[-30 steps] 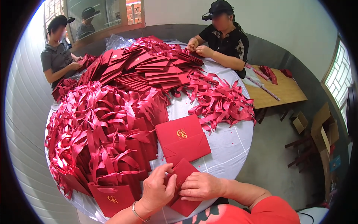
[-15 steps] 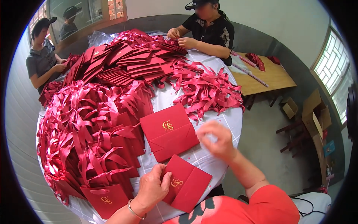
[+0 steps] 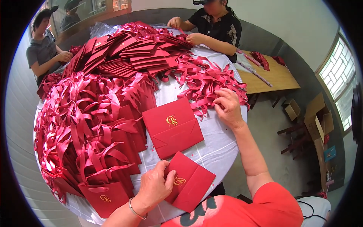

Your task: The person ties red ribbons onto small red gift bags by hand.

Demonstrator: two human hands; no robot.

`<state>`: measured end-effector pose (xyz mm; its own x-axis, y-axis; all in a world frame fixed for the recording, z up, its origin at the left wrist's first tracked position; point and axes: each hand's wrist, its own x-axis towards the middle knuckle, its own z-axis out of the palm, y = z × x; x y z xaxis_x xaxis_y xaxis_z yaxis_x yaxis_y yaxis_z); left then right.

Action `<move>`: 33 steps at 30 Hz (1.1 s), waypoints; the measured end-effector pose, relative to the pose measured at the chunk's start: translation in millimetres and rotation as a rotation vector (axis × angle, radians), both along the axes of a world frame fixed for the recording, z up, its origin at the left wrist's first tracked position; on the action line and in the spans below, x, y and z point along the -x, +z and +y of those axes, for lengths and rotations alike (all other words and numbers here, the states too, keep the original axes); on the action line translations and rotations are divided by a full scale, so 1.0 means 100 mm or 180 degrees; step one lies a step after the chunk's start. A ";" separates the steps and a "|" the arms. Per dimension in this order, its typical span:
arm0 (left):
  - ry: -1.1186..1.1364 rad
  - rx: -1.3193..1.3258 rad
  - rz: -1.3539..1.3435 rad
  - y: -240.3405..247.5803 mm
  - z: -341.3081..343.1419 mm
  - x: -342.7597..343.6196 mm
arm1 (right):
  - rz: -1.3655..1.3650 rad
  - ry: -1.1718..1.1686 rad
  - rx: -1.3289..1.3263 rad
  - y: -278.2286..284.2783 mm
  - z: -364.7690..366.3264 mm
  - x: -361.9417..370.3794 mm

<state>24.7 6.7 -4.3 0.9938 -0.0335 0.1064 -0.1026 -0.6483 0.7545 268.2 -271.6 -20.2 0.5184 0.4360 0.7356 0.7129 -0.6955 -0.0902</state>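
Taking the round table as a clock with 12 on its far side, your left hand (image 3: 154,185) is near 6 o'clock, its thumb and fingers pinching the left edge of a folded red bag (image 3: 193,182). That bag lies at about 5 o'clock, tilted, with a gold emblem partly behind your thumb (you can't tell here whether it rests fully on the cloth). A metal bracelet (image 3: 135,210) circles your left wrist.

Your right hand (image 3: 230,110) is out at 3 o'clock, at the near edge of a loose heap of pink-red ribbons (image 3: 211,77). Its fingers are bent, with thumb and forefinger close together; whether they pinch a ribbon can't be told.

Just beyond your held bag, toward the table's middle, a second red bag (image 3: 172,128) lies flat on the white tablecloth (image 3: 223,145). From 7 to 10 o'clock stand crowded ribboned bags (image 3: 104,198), their loops spilling over one another. Overlapping piles of flat red bags (image 3: 130,56) fill 11 to 12 o'clock.

A co-worker in black (image 3: 217,26) is at 1 o'clock, another in grey (image 3: 41,56) at 10. Past the rim at 2 o'clock is a wooden table (image 3: 283,83).
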 end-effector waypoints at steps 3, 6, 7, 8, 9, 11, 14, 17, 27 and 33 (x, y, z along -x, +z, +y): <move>-0.0007 -0.0034 -0.0086 0.00 -0.01 0.00 | 0.0143 0.0320 -0.0630 -0.04 -0.07 -0.04; 0.0036 -0.0033 -0.0113 -0.03 0.01 0.02 | 0.0758 0.0193 -0.0877 -0.13 -0.03 0.04; 0.0057 -0.0036 -0.0156 -0.02 0.02 0.02 | 0.0778 0.0223 -0.0942 -0.12 0.02 0.06; 0.0019 -0.0126 -0.0076 -0.01 0.02 0.02 | 0.0906 0.0214 -0.1076 -0.15 0.04 0.08; -0.0018 -0.0220 0.0001 0.01 0.01 0.01 | 0.1032 0.0207 -0.1212 -0.17 0.05 0.08; -0.0017 -0.0253 -0.0083 0.00 0.00 0.02 | 0.0634 0.0387 -0.0711 -0.13 0.02 0.09; -0.0031 -0.0252 -0.0106 0.00 -0.03 -0.01 | 0.0710 0.0456 -0.0555 -0.18 -0.05 0.05; -0.0036 -0.0299 -0.0096 -0.01 0.00 0.02 | 0.0860 0.0455 -0.0594 -0.18 -0.02 0.08; -0.0252 -0.0132 0.0058 -0.10 0.01 0.00 | 0.1760 0.0345 -0.1086 -0.30 -0.14 0.04; -0.0246 -0.0231 0.0105 -0.11 0.07 0.02 | 0.1381 0.0522 -0.0993 -0.34 -0.05 0.00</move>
<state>22.8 13.4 -15.5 0.9909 -0.1165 0.0680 -0.1302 -0.6925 0.7095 268.4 -276.4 -53.8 0.7461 0.3323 0.5770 0.6612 -0.4720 -0.5831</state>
